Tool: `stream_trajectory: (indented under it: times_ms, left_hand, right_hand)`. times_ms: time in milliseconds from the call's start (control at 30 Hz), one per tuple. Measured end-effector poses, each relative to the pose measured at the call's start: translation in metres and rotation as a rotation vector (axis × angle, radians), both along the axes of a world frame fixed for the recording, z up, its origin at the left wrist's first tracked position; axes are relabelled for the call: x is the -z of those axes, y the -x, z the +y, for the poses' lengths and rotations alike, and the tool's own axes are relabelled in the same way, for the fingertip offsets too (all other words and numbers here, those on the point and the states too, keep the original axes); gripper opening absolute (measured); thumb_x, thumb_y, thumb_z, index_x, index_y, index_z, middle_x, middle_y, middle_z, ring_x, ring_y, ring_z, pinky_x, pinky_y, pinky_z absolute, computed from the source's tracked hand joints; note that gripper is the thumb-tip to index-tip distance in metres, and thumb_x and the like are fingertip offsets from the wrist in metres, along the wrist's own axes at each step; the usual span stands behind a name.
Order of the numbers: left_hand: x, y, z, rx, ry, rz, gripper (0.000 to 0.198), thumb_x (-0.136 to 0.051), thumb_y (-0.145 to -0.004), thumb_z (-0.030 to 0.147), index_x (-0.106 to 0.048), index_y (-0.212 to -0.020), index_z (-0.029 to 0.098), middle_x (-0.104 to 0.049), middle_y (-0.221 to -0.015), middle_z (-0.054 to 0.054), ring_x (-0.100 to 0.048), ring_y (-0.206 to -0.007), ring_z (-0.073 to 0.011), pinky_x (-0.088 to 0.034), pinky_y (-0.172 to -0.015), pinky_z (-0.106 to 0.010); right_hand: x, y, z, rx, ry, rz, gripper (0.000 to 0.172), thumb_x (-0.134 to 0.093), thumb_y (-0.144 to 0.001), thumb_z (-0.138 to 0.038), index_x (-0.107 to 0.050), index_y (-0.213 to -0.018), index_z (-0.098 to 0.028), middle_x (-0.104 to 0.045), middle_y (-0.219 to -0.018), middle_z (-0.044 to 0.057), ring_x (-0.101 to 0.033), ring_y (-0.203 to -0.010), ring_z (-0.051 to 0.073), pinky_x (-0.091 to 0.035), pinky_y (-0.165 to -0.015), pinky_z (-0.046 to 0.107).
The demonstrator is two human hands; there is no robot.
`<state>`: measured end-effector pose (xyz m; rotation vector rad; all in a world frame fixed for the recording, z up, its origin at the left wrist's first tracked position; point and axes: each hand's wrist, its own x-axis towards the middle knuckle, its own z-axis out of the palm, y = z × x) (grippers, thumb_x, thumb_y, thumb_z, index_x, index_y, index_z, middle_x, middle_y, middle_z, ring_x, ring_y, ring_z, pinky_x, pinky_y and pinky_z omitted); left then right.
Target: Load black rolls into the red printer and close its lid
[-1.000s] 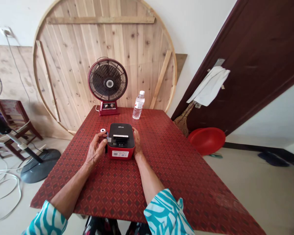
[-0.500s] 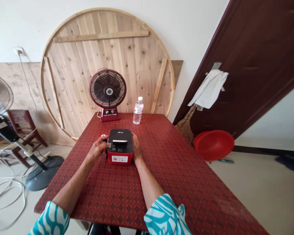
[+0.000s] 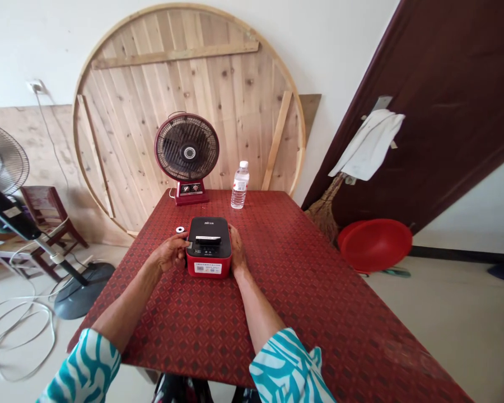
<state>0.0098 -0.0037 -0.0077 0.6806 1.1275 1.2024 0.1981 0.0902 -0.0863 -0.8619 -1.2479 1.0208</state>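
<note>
A boxy red and black label printer [image 3: 210, 232] sits on the table, its white label facing me and a slot across its black top. My left hand [image 3: 171, 253] is at its left side, the index finger reaching to a small silvery piece at the top edge and the other fingers curled. Against the right side lies my right hand [image 3: 237, 249], its fingers along the casing and partly hidden behind it. Just beyond my left fingers is a small white paper roll [image 3: 180, 229].
Toward the table's [image 3: 302, 291] far edge stand a red desk fan [image 3: 187, 154] and a clear water bottle [image 3: 240, 186]. A round wooden board [image 3: 147, 112] leans on the wall behind. Red basins [image 3: 376, 244] lie right; a floor fan [image 3: 73, 288] stands left.
The view has shifted slightly, and the white roll shows more fully. My left hand has drawn back a little from the roll, staying at the printer's side. My right hand keeps its place.
</note>
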Motion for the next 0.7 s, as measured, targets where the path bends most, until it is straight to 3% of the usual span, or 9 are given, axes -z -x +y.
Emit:
stream_trajectory:
  times_ms: [133,400,700]
  left_hand:
    - [0.000,-0.001,0.000,-0.030,0.016,0.031,0.044,-0.065,-0.066,0.009,-0.058,-0.109,0.016,-0.059,-0.052,0.006,-0.047,-0.033,-0.0054,-0.035,-0.033,-0.013]
    - [-0.004,-0.006,-0.003,-0.040,0.022,0.053,0.044,-0.060,-0.070,0.006,-0.054,-0.113,0.013,-0.062,-0.053,0.005,-0.050,-0.032,-0.0071,-0.037,-0.032,-0.014]
    - [0.008,-0.005,-0.001,-0.081,-0.013,0.018,0.041,-0.065,-0.068,0.006,-0.055,-0.107,0.013,-0.060,-0.052,0.005,-0.048,-0.031,-0.0068,-0.036,-0.031,-0.015]
  right_hand:
    - [0.001,0.000,-0.001,0.006,-0.003,-0.012,0.053,-0.037,-0.087,-0.058,-0.061,-0.116,-0.020,-0.064,-0.124,0.010,-0.055,-0.118,0.023,-0.038,-0.106,0.042]
    - [0.000,-0.001,-0.005,0.008,0.002,-0.012,0.054,-0.037,-0.087,-0.059,-0.063,-0.115,-0.021,-0.065,-0.123,0.009,-0.055,-0.118,0.022,-0.039,-0.105,0.040]
    - [0.002,-0.001,-0.008,-0.003,0.023,0.040,0.052,-0.043,-0.084,-0.059,-0.064,-0.113,-0.020,-0.064,-0.124,0.008,-0.054,-0.118,0.022,-0.038,-0.104,0.039]
